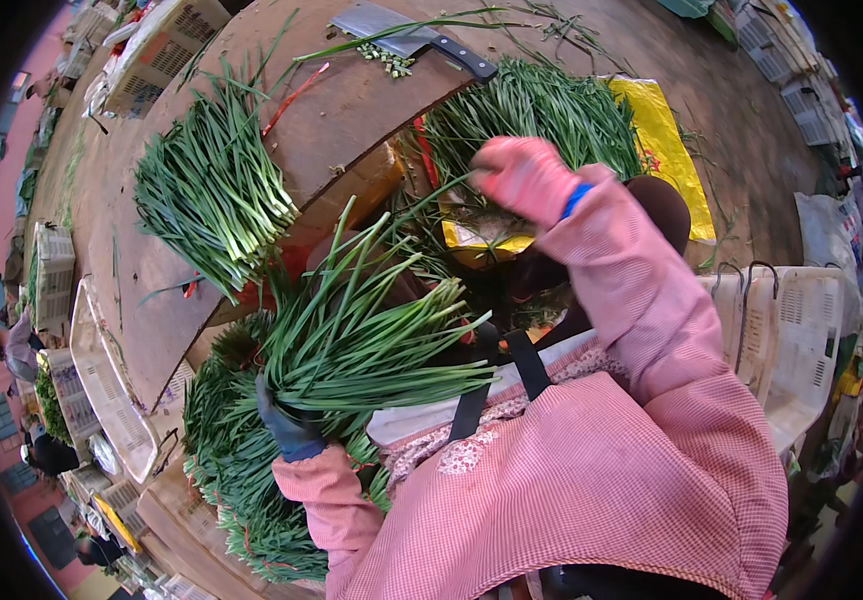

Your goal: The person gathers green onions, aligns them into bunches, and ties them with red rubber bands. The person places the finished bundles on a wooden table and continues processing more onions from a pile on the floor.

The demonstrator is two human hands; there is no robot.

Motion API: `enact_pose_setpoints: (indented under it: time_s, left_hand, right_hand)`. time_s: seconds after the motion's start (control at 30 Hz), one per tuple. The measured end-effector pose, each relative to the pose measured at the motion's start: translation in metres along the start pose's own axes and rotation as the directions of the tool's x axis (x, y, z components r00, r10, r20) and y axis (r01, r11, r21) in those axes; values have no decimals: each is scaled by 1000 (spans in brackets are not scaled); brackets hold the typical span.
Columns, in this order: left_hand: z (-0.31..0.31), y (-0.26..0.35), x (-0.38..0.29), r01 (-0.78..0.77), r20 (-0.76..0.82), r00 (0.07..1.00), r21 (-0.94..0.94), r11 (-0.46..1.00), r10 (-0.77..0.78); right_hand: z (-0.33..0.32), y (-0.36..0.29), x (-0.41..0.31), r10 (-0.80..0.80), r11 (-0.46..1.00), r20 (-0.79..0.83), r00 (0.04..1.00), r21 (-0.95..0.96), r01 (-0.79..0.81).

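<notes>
My left hand (285, 420), in a dark blue glove, is closed round the leafy part of a loose bunch of garlic chives (371, 337), whose pale stem ends fan out to the right. My right hand (525, 178), in a pink glove blurred by motion, is raised beyond the bunch; a thin green leaf (435, 201) runs to its fingertips, which look pinched together. Another chive bunch (213, 180) lies on the wooden board (371, 120). A cleaver (424, 41) with a black handle rests at the board's far side among cut stem pieces (386, 60). A red tie (296, 99) lies nearby.
Loose chives (536, 112) are heaped on a yellow sack (671, 150) beyond my right hand. Tied chive bundles (251, 480) are piled below my left hand. White plastic crates stand at left (105, 382) and right (799, 337). Other people are at the far left.
</notes>
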State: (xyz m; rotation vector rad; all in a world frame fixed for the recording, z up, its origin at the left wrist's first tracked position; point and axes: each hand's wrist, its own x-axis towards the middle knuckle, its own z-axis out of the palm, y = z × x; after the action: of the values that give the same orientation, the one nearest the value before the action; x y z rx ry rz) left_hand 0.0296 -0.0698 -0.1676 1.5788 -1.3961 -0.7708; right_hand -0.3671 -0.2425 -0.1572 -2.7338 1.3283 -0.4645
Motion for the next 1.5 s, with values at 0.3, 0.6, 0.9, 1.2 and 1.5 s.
enact_pose_setpoints:
  time_s: [0.3, 0.6, 0.9, 1.2, 1.5]
  left_hand:
    - [2, -17, -3, 20, 2, 1000, -79, 997, -20]
    - [5, -15, -7, 12, -38, 999, -104, 995, -16]
    - [6, -17, -9, -79, -17, 997, 55, 995, 80]
    - [13, -32, -16, 52, -24, 998, -262, 964, -61]
    - [11, -21, -21, -88, 37, 996, 63, 994, 86]
  right_hand:
    - [6, -15, -68, 190, 886, 537, 822, 267, -379]
    - [28, -93, -31, 267, 113, 622, 736, 738, -665]
    - [14, -102, -25, 372, -22, 551, 747, 810, -587]
    - [10, -98, -26, 341, 238, 470, 814, 794, -559]
    - [23, -82, -42, 341, 441, 536, 772, 635, -635]
